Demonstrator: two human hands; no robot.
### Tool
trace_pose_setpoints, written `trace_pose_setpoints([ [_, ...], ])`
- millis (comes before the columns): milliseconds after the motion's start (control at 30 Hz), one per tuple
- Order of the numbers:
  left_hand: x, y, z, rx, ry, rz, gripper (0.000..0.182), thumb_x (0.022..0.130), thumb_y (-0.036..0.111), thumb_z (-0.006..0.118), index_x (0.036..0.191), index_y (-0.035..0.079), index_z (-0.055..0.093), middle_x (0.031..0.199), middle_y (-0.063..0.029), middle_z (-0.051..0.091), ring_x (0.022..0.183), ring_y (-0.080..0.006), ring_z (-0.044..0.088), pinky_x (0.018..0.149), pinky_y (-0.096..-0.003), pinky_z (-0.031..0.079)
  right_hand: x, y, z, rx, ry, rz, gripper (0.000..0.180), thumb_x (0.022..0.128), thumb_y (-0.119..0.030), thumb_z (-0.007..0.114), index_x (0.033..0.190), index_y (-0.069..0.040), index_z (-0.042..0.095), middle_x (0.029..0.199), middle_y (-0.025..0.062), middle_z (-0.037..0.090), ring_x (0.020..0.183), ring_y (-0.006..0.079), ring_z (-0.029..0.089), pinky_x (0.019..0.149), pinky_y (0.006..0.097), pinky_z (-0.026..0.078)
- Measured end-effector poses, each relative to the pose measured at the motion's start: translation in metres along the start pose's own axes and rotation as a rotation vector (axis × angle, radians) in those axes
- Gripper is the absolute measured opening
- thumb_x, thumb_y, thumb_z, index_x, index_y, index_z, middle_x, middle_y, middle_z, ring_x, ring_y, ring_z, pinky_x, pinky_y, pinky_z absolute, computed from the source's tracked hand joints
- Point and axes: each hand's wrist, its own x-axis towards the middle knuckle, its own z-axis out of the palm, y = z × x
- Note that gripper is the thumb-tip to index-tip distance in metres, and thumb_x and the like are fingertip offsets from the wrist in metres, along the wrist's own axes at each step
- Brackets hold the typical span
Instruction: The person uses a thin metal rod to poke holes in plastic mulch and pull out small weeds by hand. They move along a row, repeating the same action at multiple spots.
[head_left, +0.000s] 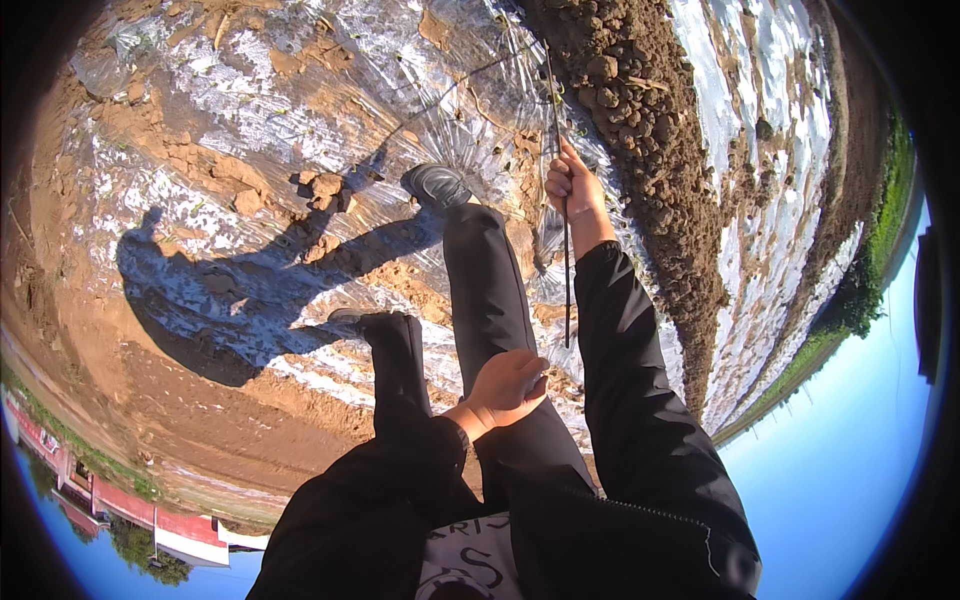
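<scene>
My right hand (574, 184) is closed around a thin dark rod (567, 277), whose upper end reaches the edge of the plastic film (480, 120) beside a strip of loose soil. The rod's other end sticks out free beside my sleeve. My left hand (504, 388) is curled in front of my thigh, and whether it holds something small cannot be seen. Small green seedlings poke through holes in the clear film, which is partly covered with soil. My dark shoes stand on the film, one (436, 186) farther ahead than the other.
A furrow of clumpy brown soil (645, 127) runs along the right, with another film-covered bed (772, 150) beyond it. Soil clods (324, 187) lie on the film ahead of my feet. Bare soil (187, 427) and a red-and-white building (135, 506) lie at the left.
</scene>
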Motion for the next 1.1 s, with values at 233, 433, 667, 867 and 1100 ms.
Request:
trace_pose_setpoints([
  [233,0.000,0.000,0.000,-0.023,0.004,-0.017,0.018,0.079,0.009,0.068,0.094,0.006,0.059,0.079,-0.0119,0.056,0.074,-0.0338,0.059,0.066,-0.0435,0.048,-0.013,0.004,0.040,-0.572,0.104,-0.232,0.051,0.101,-0.007,0.046,0.151,-0.015,0.040,0.071,-0.0018,0.047,0.052,0.0065,0.036,0.046,0.0235,0.029],
  [433,0.001,-0.002,0.004,-0.033,0.037,-0.004,0.017,0.081,0.009,0.066,0.096,0.006,0.060,0.080,-0.0111,0.061,0.076,-0.0323,0.061,0.069,-0.0412,0.051,0.029,-0.005,0.076,-1.170,0.149,-0.592,0.042,0.098,-0.008,0.052,0.140,-0.012,0.057,0.067,-0.0036,0.053,0.052,0.0057,0.041,0.048,0.0243,0.034],
  [667,0.005,0.004,-0.001,-0.055,-0.004,-0.035,0.016,0.081,0.008,0.065,0.096,0.006,0.060,0.081,-0.0102,0.062,0.076,-0.0312,0.062,0.071,-0.0405,0.051,0.086,-0.016,0.095,-1.537,0.158,-0.725,0.041,0.093,-0.014,0.055,0.133,-0.013,0.062,0.078,0.0097,0.067,0.060,0.0141,0.056,0.060,0.0312,0.046],
  [867,0.005,0.003,-0.001,-0.041,0.005,-0.031,0.015,0.082,0.008,0.065,0.096,0.005,0.060,0.080,-0.0099,0.062,0.076,-0.0310,0.062,0.071,-0.0402,0.051,0.063,-0.004,0.084,-1.637,0.140,-0.779,0.040,0.092,-0.018,0.052,0.130,-0.019,0.064,0.093,0.0223,0.070,0.084,0.0402,0.067,0.077,0.0457,0.053],
  [1100,0.005,0.003,-0.003,-0.048,-0.004,-0.015,0.015,0.083,0.009,0.065,0.096,0.005,0.060,0.080,-0.0101,0.062,0.075,-0.0310,0.062,0.071,-0.0396,0.051,0.036,-0.003,0.051,-1.808,0.168,-0.864,0.040,0.095,-0.019,0.050,0.133,-0.026,0.061,0.096,0.0216,0.070,0.084,0.0416,0.067,0.075,0.0497,0.053],
])
